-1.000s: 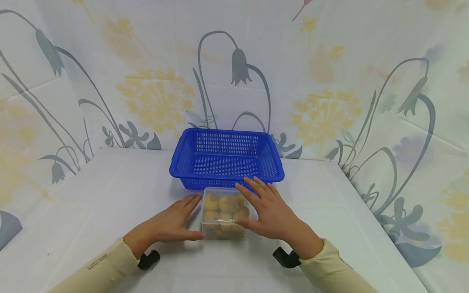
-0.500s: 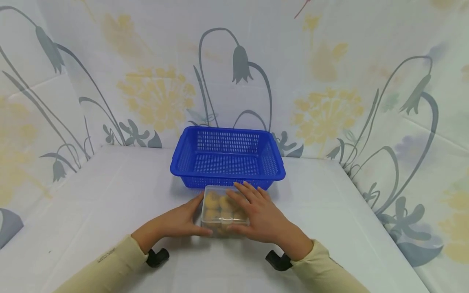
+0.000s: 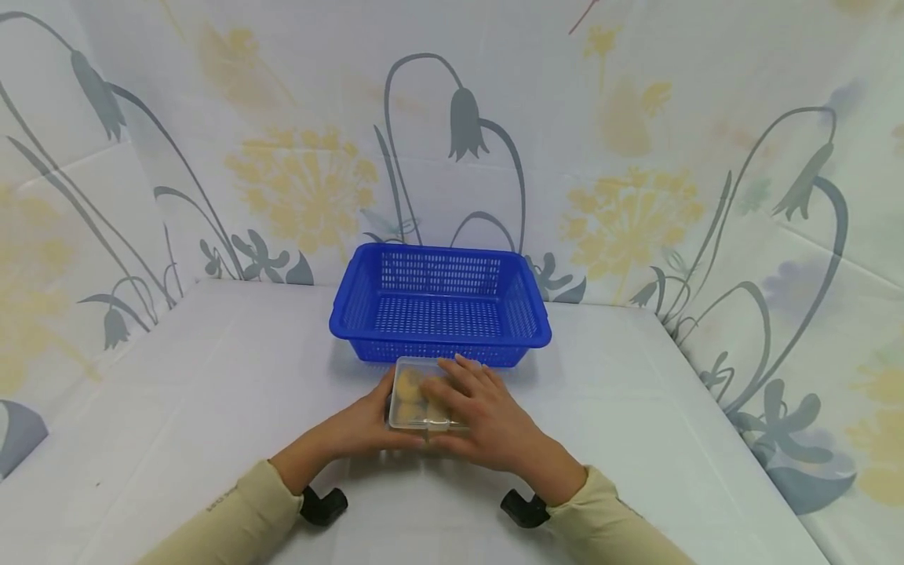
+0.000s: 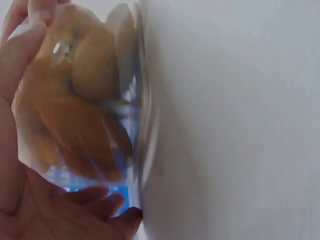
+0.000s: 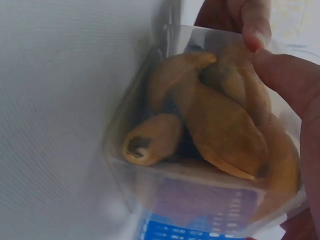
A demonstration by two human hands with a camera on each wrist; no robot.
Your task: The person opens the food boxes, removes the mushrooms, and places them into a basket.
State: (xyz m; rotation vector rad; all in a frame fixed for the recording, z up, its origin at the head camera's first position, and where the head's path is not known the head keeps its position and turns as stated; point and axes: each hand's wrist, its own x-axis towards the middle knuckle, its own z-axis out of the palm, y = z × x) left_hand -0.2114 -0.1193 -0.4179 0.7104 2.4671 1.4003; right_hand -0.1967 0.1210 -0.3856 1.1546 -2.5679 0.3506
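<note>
A clear plastic box (image 3: 411, 396) with a lid stands just in front of the blue basket and holds several rounded yellow-brown pieces (image 5: 220, 125), some tapered like fruit. My left hand (image 3: 356, 425) grips the box's left side, fingers along the wall and thumb across the front. From the right, my right hand (image 3: 494, 424) holds it, with fingers over the lid's right part and the thumb at the front. Both thumbs nearly meet at the front clasp. The box's right side is hidden in the head view, though the right wrist view shows the clear wall (image 5: 180, 170).
A blue perforated plastic basket (image 3: 438, 342) stands directly behind the box, its open top upward. The white tabletop (image 3: 212, 377) stretches to both sides. A flower-patterned cloth (image 3: 297, 173) hangs behind and on both sides.
Both hands have moved inward from the box's sides and closed on it. The right hand has slid left over the lid, covering more of it. The basket stays in place.
</note>
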